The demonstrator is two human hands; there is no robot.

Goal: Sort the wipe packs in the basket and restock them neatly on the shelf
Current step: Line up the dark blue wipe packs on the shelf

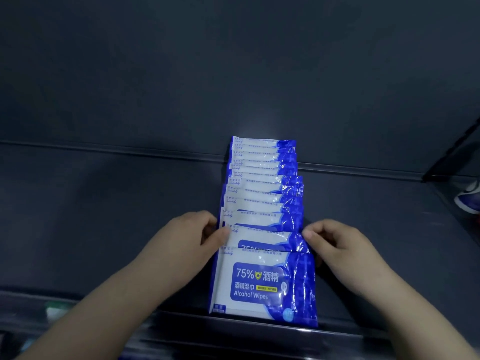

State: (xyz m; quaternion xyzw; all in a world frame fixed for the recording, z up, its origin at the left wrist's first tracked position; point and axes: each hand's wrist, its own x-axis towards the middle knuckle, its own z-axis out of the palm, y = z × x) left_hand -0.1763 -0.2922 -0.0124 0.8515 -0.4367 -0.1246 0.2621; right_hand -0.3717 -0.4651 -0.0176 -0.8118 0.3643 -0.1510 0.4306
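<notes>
Row of blue-and-white wipe packs (262, 203) on the dark shelf (104, 203), overlapping like shingles from the back wall to the front lip; the front pack (262, 284) reads "75%" and "Alcohol Wipes". My left hand (197, 235) pinches the left edge of the 2nd pack (259, 240), thumb on top. My right hand (335, 242) has curled fingers touching its right edge. A shoe (468, 198) shows at far right.
</notes>
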